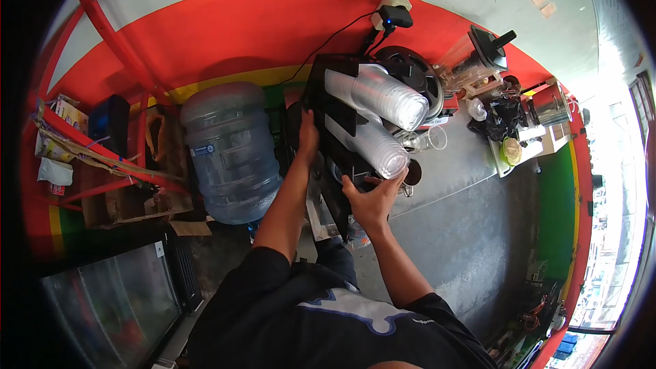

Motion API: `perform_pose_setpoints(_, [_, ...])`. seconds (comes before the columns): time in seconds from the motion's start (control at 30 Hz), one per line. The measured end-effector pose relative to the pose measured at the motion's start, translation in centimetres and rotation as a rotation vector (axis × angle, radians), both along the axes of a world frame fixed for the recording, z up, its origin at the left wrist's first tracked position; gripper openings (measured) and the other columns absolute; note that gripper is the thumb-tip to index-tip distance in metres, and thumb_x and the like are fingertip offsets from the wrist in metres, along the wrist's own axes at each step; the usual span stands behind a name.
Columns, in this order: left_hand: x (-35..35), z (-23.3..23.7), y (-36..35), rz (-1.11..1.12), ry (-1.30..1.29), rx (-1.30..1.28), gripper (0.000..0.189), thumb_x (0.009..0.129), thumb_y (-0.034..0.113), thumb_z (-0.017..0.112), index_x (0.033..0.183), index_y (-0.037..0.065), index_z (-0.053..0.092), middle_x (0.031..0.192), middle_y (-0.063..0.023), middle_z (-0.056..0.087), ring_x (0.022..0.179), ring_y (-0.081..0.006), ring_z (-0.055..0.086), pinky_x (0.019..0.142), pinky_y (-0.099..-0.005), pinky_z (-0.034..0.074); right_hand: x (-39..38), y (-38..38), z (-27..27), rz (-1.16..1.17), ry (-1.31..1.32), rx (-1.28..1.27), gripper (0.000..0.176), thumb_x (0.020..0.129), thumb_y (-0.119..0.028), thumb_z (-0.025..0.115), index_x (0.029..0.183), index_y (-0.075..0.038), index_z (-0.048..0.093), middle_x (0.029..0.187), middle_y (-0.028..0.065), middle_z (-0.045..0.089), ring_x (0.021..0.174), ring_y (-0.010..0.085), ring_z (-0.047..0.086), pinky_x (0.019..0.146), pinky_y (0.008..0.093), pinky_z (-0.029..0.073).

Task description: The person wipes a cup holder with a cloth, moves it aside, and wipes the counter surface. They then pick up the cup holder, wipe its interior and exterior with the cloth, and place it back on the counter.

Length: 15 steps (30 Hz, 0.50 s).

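A black cup holder (pixel 328 116) stands in front of me, with clear plastic cups lying in stacks in its compartments. The upper cup stack (pixel 383 99) and the lower cup stack (pixel 372 143) both point their ends to the right. Along the holder's left side, my left hand (pixel 309 135) grips the edge, its fingertips partly hidden. My right hand (pixel 372 201) is closed at the holder's near right end, just below the lower cups, with the thumb on the black panel. Some of its fingers are out of sight behind the holder.
A large blue water jug (pixel 232 154) stands left of the holder. Right of the holder are a glass pitcher (pixel 434 138), a dark-filled cup (pixel 413 172) and a blender (pixel 478 58). A power adapter (pixel 395 16) hangs on the wall, and a glass-front cabinet (pixel 116 301) sits at lower left.
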<state>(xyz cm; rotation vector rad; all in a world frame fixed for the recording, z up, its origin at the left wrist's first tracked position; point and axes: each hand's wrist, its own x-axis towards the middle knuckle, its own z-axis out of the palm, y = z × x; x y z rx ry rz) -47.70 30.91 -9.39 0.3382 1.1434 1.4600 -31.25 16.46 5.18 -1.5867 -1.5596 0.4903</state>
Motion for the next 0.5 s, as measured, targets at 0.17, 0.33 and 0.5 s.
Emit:
perform_pose_setpoints(0.17, [-0.8, 7.9, 1.6, -0.028, 0.075, 0.151, 0.068, 0.114, 0.04, 0.034, 0.166, -0.001, 0.02, 0.174, -0.0172, 0.021, 0.16, -0.026, 0.024, 0.128, -0.0338, 0.017, -0.2, 0.0, 0.4, 0.015, 0.043, -0.032, 0.123, 0.066, -0.023, 0.097, 0.155, 0.01, 0.018, 0.148, 0.0249, 0.032, 0.121, 0.0325, 0.054, 0.083, 0.035, 0.062])
perform_pose_setpoints(0.33, [0.4, 7.3, -0.1, 0.159, 0.178, 0.453, 0.066, 0.113, 0.043, 0.041, 0.163, 0.0, 0.033, 0.166, -0.016, 0.041, 0.151, -0.0259, 0.04, 0.124, -0.0348, 0.027, 0.0, 0.1, -0.9, -0.012, -0.03, 0.054, 0.123, 0.066, -0.023, 0.097, 0.155, 0.011, 0.019, 0.148, 0.0259, 0.032, 0.122, 0.0335, 0.054, 0.084, 0.0348, 0.062])
perform_pose_setpoints(0.5, [1.0, 1.6, -1.6, 0.058, 0.104, 0.18, 0.066, 0.113, 0.042, 0.04, 0.163, 0.0, 0.033, 0.166, -0.0157, 0.039, 0.152, -0.0258, 0.038, 0.124, -0.0347, 0.026, -0.4, 0.2, 0.3, -0.028, 0.016, 0.03, 0.117, 0.063, -0.034, 0.096, 0.147, 0.01, 0.027, 0.138, 0.0288, 0.041, 0.128, 0.0492, 0.048, 0.107, 0.0518, 0.043])
